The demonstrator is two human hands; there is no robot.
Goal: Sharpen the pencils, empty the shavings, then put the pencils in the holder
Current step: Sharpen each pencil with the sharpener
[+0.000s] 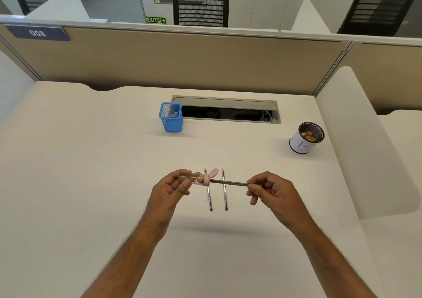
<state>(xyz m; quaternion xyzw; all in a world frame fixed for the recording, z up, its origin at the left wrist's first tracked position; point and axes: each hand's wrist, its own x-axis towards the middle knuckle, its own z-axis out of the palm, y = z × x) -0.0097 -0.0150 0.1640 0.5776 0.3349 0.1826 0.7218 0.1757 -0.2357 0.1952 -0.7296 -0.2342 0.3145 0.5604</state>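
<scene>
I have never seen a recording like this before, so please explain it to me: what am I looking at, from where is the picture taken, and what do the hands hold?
There is no machine here. A person wears one camera on the head, looking forward and down, so you see their own two arms over a pale office desk.

The left hand holds a clear pink sharpener with some shavings inside. The right hand pinches a pencil whose tip is pushed into the sharpener.

Below the hands, two more pencils lie side by side on the desk, tips pointing away. Further back stands a blue mesh holder. To the right stands a white cup marked B with shavings inside.
</scene>
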